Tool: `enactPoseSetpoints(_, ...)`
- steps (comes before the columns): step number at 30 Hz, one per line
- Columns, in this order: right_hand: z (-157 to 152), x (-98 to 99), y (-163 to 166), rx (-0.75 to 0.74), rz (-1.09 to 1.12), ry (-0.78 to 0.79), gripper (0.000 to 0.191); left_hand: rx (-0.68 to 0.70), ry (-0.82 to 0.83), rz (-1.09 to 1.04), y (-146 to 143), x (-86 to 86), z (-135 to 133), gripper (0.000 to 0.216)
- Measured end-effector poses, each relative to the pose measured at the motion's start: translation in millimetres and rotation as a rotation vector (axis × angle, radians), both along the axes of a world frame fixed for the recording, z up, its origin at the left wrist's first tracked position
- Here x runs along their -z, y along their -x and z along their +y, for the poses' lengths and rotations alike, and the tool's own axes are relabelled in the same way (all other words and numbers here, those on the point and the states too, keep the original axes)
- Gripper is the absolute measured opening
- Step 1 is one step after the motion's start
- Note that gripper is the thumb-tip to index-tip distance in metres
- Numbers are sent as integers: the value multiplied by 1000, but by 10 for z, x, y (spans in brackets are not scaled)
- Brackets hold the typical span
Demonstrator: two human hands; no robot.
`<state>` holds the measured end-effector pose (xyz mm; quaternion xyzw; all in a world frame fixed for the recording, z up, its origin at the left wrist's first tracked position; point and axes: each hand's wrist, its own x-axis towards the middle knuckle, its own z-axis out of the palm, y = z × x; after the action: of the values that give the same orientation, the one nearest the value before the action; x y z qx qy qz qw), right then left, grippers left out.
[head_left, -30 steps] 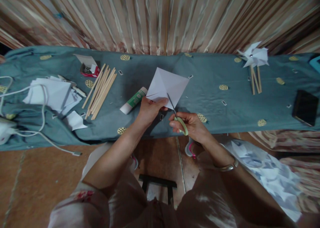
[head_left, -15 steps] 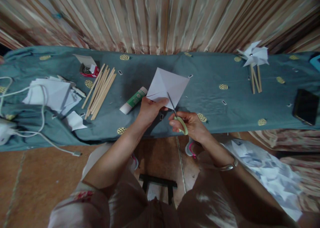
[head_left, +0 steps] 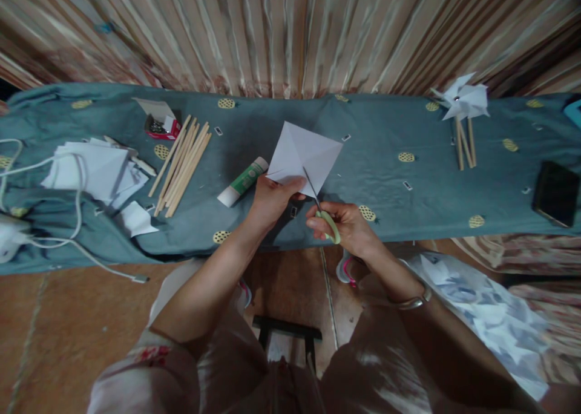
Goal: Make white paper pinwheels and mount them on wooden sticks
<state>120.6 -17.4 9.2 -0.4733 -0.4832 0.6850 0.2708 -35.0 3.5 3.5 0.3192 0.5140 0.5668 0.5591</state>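
A creased white paper square (head_left: 303, 154) is held up over the blue-green cloth table (head_left: 390, 184). My left hand (head_left: 271, 199) pinches its lower corner. My right hand (head_left: 347, 226) is closed on green-handled scissors (head_left: 323, 211), whose thin blades reach into the paper's lower edge. A glue stick (head_left: 241, 182) lies just left of my left hand.
Wooden sticks (head_left: 182, 163), a red box of pins (head_left: 160, 125), a stack of white paper (head_left: 97, 170) and a white cable (head_left: 54, 232) lie to the left. A finished paper pinwheel (head_left: 462, 108) and a black phone (head_left: 555, 193) are at the right. Paper scraps (head_left: 481, 317) cover the floor.
Almost nothing differs; the paper and both hands shifted very slightly, with the scissors still in the paper's lower edge.
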Motion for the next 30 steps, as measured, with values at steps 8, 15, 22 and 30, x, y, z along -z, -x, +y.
enactPoseSetpoints(8, 3, 6, 11, 1, -10, -15, 39, -9, 9, -23, -1, 13, 1, 18)
enactPoseSetpoints(15, 5, -26, -40, -96, -22, -19, 41, -37, 5, -33, 29, -5, 31, 22)
enactPoseSetpoints(22, 74, -116, -237, -270, -31, 20, 43, -84, -5, -56, 133, -35, 70, 26)
enactPoseSetpoints(30, 210, -185, -444, -20, -101, -114, 47, -79, -6, 13, 135, -24, 59, 25)
